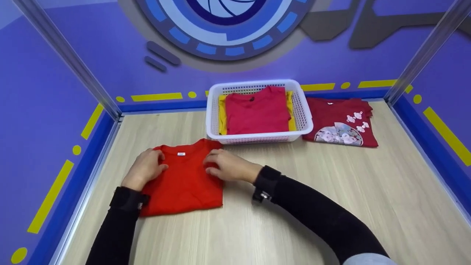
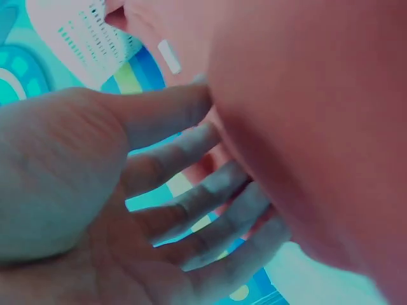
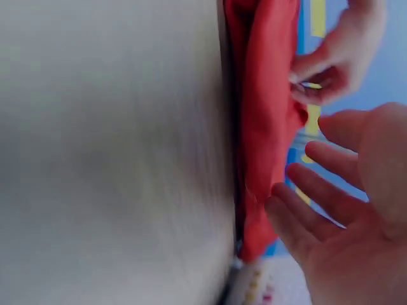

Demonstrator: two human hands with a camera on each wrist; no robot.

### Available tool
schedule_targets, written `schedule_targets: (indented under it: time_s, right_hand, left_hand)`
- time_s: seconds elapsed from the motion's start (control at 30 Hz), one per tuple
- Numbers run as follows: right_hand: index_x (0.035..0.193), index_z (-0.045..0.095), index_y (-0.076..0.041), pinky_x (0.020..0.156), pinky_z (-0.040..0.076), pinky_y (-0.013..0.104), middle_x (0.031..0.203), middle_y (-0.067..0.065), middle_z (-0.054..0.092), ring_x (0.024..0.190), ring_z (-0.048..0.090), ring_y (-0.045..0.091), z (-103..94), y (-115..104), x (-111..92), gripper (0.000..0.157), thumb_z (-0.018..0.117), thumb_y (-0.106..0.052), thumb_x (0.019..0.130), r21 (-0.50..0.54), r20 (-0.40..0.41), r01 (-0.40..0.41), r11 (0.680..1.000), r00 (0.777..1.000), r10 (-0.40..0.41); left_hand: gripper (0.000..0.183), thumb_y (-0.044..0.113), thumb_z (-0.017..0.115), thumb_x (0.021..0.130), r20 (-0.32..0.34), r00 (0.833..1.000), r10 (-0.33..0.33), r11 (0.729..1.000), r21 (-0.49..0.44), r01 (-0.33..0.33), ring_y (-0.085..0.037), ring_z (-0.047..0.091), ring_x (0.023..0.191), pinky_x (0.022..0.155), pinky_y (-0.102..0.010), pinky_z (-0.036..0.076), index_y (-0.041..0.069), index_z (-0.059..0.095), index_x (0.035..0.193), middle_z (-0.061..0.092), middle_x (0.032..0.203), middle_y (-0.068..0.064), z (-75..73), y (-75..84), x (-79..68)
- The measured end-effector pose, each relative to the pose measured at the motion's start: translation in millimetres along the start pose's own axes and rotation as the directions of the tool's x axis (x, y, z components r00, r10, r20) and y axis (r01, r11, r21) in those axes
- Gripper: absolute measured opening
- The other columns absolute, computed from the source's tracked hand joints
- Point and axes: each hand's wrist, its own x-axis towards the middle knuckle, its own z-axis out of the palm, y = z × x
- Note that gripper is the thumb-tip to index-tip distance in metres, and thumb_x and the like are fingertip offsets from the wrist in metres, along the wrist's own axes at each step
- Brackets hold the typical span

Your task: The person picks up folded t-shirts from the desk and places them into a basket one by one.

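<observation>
A folded red T-shirt [image 1: 184,184] lies on the table, its neckline with a white label pointing away from me. My left hand [image 1: 144,166] is at the shirt's upper left edge. In the left wrist view its thumb and fairly straight fingers [image 2: 191,210] touch the fabric's fold, some tips hidden by it. At the upper right shoulder is my right hand [image 1: 230,165]. The right wrist view shows its fingers [image 3: 324,190] spread and loosely bent close to the cloth, with nothing between them.
Behind the shirt stands a white plastic basket [image 1: 257,138] holding a folded pink-red shirt [image 1: 257,114] on top of yellow fabric [image 1: 222,116]. A dark red folded shirt [image 1: 316,110] with a floral print lies right of the basket. Blue-purple panels [image 1: 99,48] enclose the table.
</observation>
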Motion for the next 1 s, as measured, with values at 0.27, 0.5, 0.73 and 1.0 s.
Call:
schedule_targets:
  time_s: [0.27, 0.5, 0.73, 1.0]
  right_hand:
    - [0.137, 0.076, -0.012, 0.105, 0.054, 0.037, 0.131, 0.008, 0.065, 0.12, 0.056, 0.027, 18.5, -10.2, 16.1, 0.038, 0.074, -0.034, 0.107, -0.092, 0.033, -0.079, 0.993, 0.996, 0.082]
    - [0.13, 0.077, -0.015, 0.104, 0.054, 0.036, 0.129, 0.006, 0.066, 0.12, 0.056, 0.025, 18.6, -10.5, 10.5, 0.035, 0.081, -0.035, 0.102, -0.083, 0.038, -0.115, 0.99, 0.992, 0.119]
    - [0.125, 0.079, -0.013, 0.1, 0.055, 0.037, 0.124, 0.007, 0.068, 0.114, 0.058, 0.026, 20.8, -4.6, -4.2, 0.029, 0.074, -0.035, 0.106, -0.099, -0.004, -0.081, 0.992, 0.997, 0.081]
    - [0.11, 0.079, -0.01, 0.1, 0.054, 0.043, 0.113, 0.009, 0.07, 0.108, 0.06, 0.028, 10.7, 21.1, -40.3, 0.018, 0.08, -0.026, 0.102, -0.048, -0.086, -0.068, 0.997, 0.994, 0.063]
  left_hand:
    - [0.029, 0.022, 0.084, 0.095, 0.078, 0.997, -0.009, 1.0, -0.015, 0.01, -0.036, 0.061, 0.098, 0.09, -0.05, 0.052, 0.0, 0.073, 0.11, 0.069, 0.109, -0.022, -8.3, -6.9, 10.2]
    - [0.029, 0.024, 0.086, 0.093, 0.123, 0.992, 0.024, 1.0, -0.012, -0.022, -0.031, 0.06, 0.09, 0.082, -0.04, 0.048, 0.002, 0.072, 0.105, 0.068, 0.098, -0.015, -9.7, -1.1, 10.2]
    - [0.026, 0.025, 0.087, 0.093, 0.166, 0.986, 0.009, 1.0, -0.013, -0.007, -0.027, 0.057, 0.082, 0.073, -0.035, 0.043, 0.005, 0.07, 0.097, 0.062, 0.089, -0.008, -6.9, 12.3, 5.7]
    - [0.028, 0.027, 0.089, 0.092, 0.132, 0.989, 0.072, 0.997, -0.022, -0.07, -0.026, 0.058, 0.083, 0.075, -0.036, 0.045, 0.006, 0.072, 0.096, 0.063, 0.086, -0.007, 10.4, 47.8, 9.3]
